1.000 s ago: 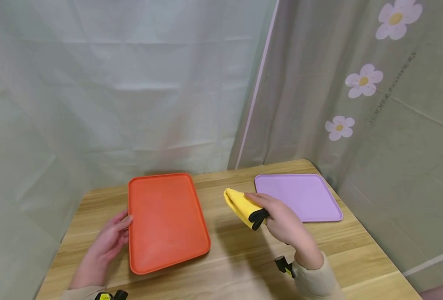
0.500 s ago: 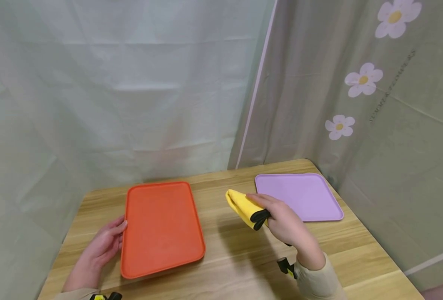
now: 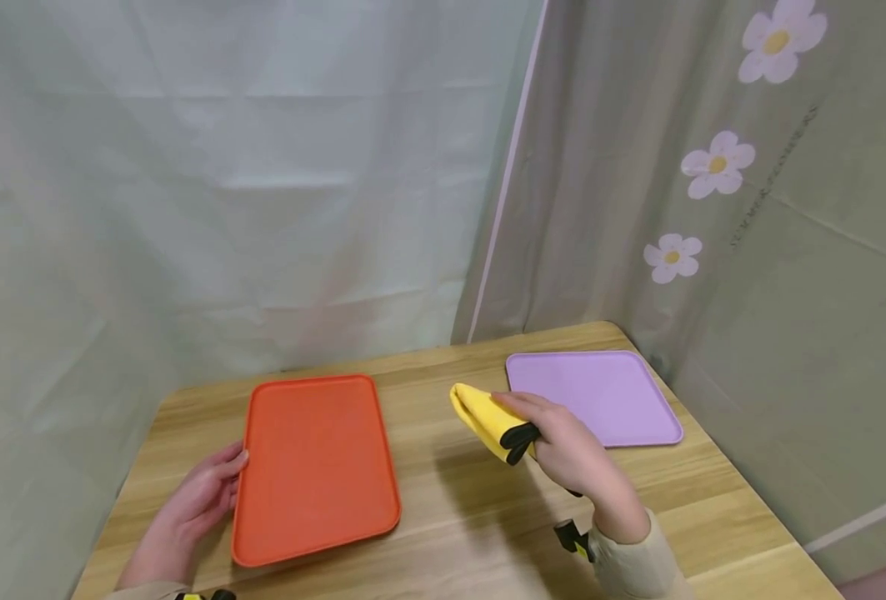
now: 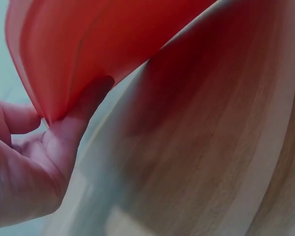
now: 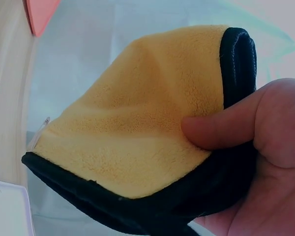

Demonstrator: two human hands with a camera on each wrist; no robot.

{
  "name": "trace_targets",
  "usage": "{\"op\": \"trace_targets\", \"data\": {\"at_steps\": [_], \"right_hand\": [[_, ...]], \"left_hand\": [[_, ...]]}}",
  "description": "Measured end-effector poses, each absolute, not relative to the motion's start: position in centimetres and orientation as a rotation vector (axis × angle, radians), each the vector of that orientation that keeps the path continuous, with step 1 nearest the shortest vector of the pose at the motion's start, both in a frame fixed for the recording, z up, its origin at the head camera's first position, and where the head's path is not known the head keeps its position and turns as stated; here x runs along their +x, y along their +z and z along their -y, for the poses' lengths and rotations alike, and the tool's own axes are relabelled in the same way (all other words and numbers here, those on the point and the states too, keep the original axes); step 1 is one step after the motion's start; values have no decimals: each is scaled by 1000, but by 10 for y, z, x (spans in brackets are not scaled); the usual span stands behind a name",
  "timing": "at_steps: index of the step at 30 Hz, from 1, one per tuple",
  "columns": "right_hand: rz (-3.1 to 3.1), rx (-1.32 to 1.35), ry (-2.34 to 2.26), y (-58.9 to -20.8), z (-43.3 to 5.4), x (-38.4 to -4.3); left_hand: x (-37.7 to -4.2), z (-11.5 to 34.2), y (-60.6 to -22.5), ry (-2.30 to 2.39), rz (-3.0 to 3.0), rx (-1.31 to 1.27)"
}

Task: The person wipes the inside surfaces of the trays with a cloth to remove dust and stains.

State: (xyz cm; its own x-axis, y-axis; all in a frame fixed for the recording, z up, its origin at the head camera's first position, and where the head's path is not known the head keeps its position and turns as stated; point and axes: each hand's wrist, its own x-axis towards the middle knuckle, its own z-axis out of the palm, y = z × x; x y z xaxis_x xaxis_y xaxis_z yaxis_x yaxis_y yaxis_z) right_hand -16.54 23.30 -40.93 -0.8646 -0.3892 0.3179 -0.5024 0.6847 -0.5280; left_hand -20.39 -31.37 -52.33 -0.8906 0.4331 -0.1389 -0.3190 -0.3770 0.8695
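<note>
My left hand [image 3: 198,504] grips the left edge of an orange-red rectangular tray [image 3: 315,467], thumb on the rim and fingers beneath it. In the left wrist view the underside of the tray [image 4: 88,44] shows, raised off the wood with a shadow below. My right hand [image 3: 566,446] holds a folded yellow cloth [image 3: 488,417] with black trim above the table. The right wrist view shows the thumb pressed on the plush yellow face of the cloth [image 5: 137,108], the other fingers hidden behind it.
A purple tray [image 3: 596,396] lies flat at the back right of the wooden table [image 3: 443,542], partly behind the right hand. Pale curtains [image 3: 262,183] hang along the back and both sides; the right-hand one has printed flowers [image 3: 718,164].
The orange-red tray and my left hand have moved down and slightly left, toward the table. My right hand keeps the yellow cloth in nearly the same place.
</note>
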Motion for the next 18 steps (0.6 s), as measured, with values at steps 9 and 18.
{"op": "trace_targets", "data": {"at_steps": [9,18], "right_hand": [[2723,722,937,-411,-235,-164],[2719,725,913,-411,-241,-162]], "left_hand": [[-201,304,-511,2070,-1808,-134],[-192,296,-502,2076,-1938,-142]]}}
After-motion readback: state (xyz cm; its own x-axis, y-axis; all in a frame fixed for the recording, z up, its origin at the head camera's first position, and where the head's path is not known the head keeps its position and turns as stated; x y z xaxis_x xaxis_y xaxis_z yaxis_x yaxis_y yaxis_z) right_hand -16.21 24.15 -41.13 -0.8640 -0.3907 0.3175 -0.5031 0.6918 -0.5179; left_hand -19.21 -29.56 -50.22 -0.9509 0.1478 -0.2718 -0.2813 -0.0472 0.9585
